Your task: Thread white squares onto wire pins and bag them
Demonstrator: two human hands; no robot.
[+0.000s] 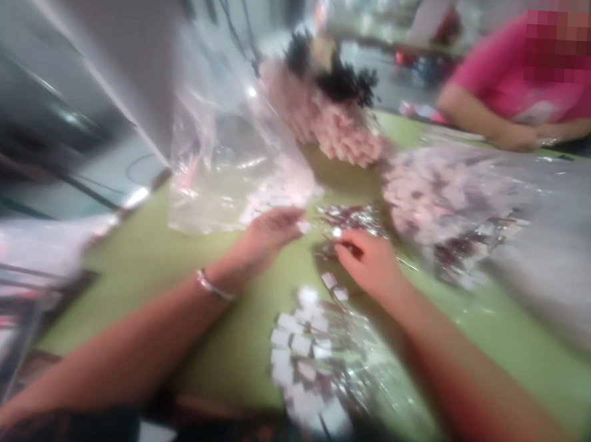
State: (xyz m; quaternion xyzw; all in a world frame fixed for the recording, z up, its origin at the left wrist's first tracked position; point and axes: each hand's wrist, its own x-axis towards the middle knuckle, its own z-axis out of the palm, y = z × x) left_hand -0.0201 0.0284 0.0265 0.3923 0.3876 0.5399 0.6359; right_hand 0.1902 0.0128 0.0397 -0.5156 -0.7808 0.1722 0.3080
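Observation:
Over the green table [136,284], my left hand [272,236] pinches a small white piece [304,227] at its fingertips. Facing it, my right hand [370,259] is closed in a pinch on a thin piece with a bright white end [337,232]; blur hides its exact kind. Just beyond my right hand lies a pile of thin shiny, dark-red pieces [353,216]. Two small white tabs [334,285] lie below that hand. Nearer my body spreads a bundle of white square tabs on thin stems [300,345], partly in clear wrap.
Behind my left hand stands a clear plastic bag [214,156] with pale pieces. Pink flower-like bunches [348,134] and dark foliage [354,81] are at the back. More pale pink pieces [428,182] in plastic lie right. Across the table sits a person in a pink top [499,73].

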